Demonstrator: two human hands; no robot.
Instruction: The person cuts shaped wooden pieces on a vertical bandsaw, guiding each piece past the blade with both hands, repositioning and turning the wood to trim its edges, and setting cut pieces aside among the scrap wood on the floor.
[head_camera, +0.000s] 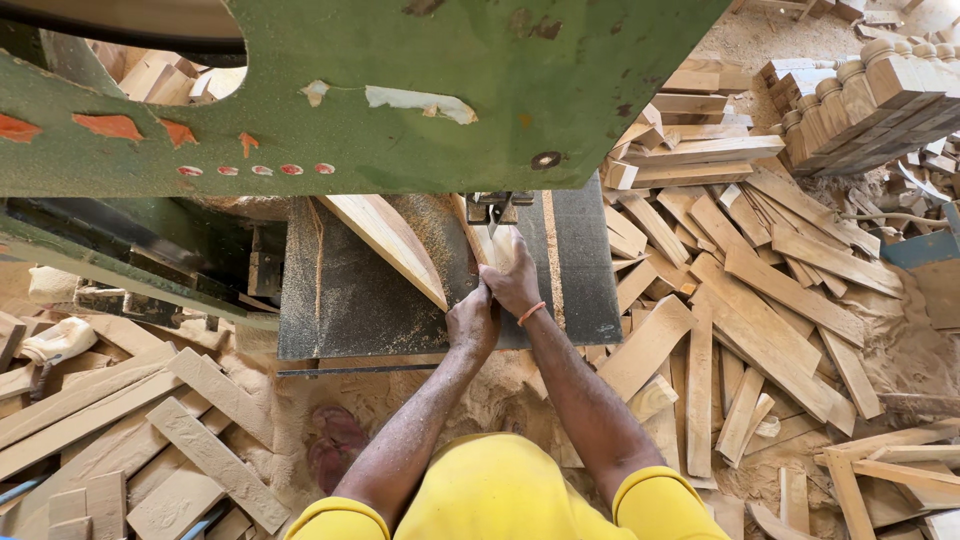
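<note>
Wooden workpiece (492, 250) sits under your fingertips, just short of the bandsaw blade (492, 222). Your left hand (472, 322) and right hand (514, 285) pinch its near end, touching each other. Feed slowly, keeping fingers beside the cut line on the dusty saw table (350, 300).

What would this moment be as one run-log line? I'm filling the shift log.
left hand on wood piece | right hand on wood piece | at blade guide | on saw table
</note>
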